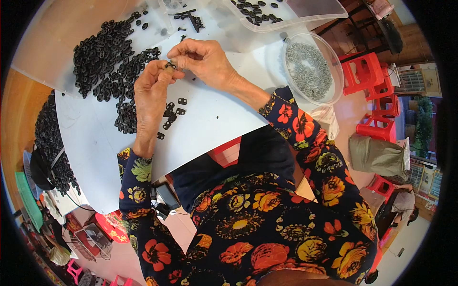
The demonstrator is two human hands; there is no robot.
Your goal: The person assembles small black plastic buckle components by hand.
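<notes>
Small black piece [170,66]: held above the table [210,121], toward its far edge; dark and glossy, with a rounded end showing; finer shape hidden by fingertips. Left hand [155,82] pinches it between thumb and fingers; right hand [204,61] closes on it from the other side, fingertips bunched narrow. Near edge of table runs aslant below the forearms; widest stretch of white surface lies between them, bearing one dark speck. Obstructions: heap of black oval parts [106,59] left of left hand; loose flat parts [180,112] just beside left wrist. Translucent bin [305,20] at far edge, black ovals within. Round clear tub [338,78] of small metal parts near right edge.
</notes>
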